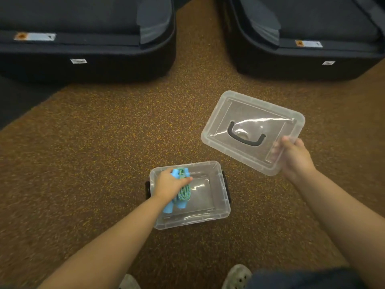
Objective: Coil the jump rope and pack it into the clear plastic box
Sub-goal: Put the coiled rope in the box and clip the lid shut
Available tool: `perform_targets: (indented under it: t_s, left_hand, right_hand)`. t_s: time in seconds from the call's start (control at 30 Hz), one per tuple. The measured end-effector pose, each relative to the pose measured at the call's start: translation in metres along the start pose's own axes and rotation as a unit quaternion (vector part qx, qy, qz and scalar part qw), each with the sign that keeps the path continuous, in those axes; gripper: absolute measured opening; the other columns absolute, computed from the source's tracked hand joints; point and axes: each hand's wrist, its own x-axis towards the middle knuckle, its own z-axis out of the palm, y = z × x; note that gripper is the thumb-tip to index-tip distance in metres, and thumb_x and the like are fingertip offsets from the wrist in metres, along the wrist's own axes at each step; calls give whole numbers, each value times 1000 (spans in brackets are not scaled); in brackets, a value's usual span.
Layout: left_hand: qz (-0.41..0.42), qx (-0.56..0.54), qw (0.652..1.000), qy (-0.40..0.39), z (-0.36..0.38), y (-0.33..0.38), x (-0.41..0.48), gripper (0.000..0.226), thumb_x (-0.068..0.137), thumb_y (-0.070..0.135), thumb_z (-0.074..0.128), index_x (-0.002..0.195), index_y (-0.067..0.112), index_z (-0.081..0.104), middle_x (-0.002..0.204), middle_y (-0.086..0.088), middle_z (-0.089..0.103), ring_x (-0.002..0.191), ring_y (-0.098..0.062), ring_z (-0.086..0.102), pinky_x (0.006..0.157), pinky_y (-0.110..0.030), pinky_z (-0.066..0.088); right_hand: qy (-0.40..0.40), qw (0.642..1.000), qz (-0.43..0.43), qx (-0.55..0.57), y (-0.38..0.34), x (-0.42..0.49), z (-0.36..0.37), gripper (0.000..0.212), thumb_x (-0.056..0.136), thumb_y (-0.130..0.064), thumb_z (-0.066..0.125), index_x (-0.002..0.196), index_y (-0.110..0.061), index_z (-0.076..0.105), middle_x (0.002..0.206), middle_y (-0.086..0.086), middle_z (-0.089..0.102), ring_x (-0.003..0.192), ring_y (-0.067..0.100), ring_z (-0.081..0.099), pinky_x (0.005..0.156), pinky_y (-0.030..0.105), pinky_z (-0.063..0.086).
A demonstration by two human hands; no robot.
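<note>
Clutching braided jump rope in clear box, left fingers curled; right fingers pinch rectangular lid

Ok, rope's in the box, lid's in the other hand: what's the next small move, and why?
Probably release the jump rope and lift the left hand out of the clear box: the coiled bundle is already inside its walls, and the right hand holds the lid aside, ready to close.
</note>
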Motion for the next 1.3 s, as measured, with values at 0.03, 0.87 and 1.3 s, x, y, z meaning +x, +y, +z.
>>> perform_targets:
  t_s: [0.03,0.87,1.3]
  left_hand:
    - [30,64,998,1,4,2,2,29,69,24,82,91,15,64,89,-7,71,83,-23,66,76,-34,54]
    - [269,654,691,-150,56,-60,38,41,84,-1,49,125,2,41,123,-21,56,112,-37,54,93,-44,41]
    - [186,542,795,-200,56,-71,55,69,86,37,62,142,13,29,132,-12,52,120,-30,50,98,-40,40]
  right_hand:
    - [-6,1000,0,1,0,-1,1,11,101,-16,39,92,-18,44,72,0,52,63,12,51,65,33,48]
    - [-70,994,81,1,35,20,59,10,100,-25,42,103,-21,51,77,-3,58,69,12,54,74,35,47]
    - [-108,991,82,-21,42,21,71,18,101,-25,42,114,-14,50,74,-2,57,66,13,52,70,34,47]
